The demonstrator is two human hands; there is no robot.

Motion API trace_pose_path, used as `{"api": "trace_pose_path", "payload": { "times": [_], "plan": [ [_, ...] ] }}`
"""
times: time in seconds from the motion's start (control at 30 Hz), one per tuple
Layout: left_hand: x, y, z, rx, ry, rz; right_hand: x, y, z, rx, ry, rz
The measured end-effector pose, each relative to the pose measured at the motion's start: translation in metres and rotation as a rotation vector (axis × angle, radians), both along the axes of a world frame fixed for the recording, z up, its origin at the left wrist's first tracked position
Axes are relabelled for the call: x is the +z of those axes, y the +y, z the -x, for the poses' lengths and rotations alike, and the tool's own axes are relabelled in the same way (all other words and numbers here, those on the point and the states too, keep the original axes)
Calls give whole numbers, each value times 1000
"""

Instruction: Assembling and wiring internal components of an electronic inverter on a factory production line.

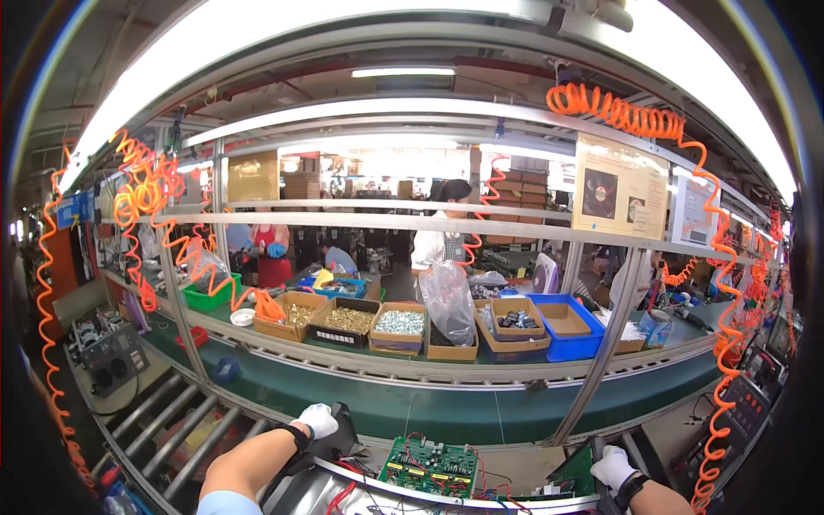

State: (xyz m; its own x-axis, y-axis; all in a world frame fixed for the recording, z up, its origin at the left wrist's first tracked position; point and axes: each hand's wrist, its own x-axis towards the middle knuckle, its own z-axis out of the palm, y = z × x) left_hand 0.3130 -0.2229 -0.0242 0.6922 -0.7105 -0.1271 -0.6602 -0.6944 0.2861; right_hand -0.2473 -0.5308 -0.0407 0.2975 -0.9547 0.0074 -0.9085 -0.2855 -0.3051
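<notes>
In front of me sits an open metal chassis (378,495) with a green circuit board (429,466) inside and red, black and blue wires around it. My left hand (318,421), in a white glove with a black band at the wrist, is closed on a dark end panel (343,432) at the chassis's left side. At the right side, my right hand (614,469), gloved the same way, is closed by the dark right end panel (594,453). A second green board (573,472) lies beside it. The fingertips of both hands are partly hidden.
Beyond a green conveyor belt (369,421), a shelf carries cardboard boxes of metal parts (401,322), a plastic bag (448,300) and a blue bin (566,348). Rollers (176,429) lie at left. Aluminium posts (601,343) and orange coiled hoses (730,343) hang nearby. Other people (442,236) work behind.
</notes>
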Motion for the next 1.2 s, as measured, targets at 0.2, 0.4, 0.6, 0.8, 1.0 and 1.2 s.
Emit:
{"api": "trace_pose_path", "payload": {
  "times": [0.2,0.4,0.6,0.8,1.0,1.2],
  "plan": [
    [20,30,18,-11,-48,122,23,28,13,-8,25,70],
    [51,70,36,-54,-141,312,30,49,52,-32,-202,121],
    [85,112,72,-56,-164,361,74,113,69,25,-309,247],
    [115,158,113,-36,-175,384,75,139,118,143,-504,309],
    [122,200,143,-97,-399,685,96,182,156,153,-613,231],
    [137,225,162,-160,-375,781,123,254,153,184,-642,278]
  ]
}}
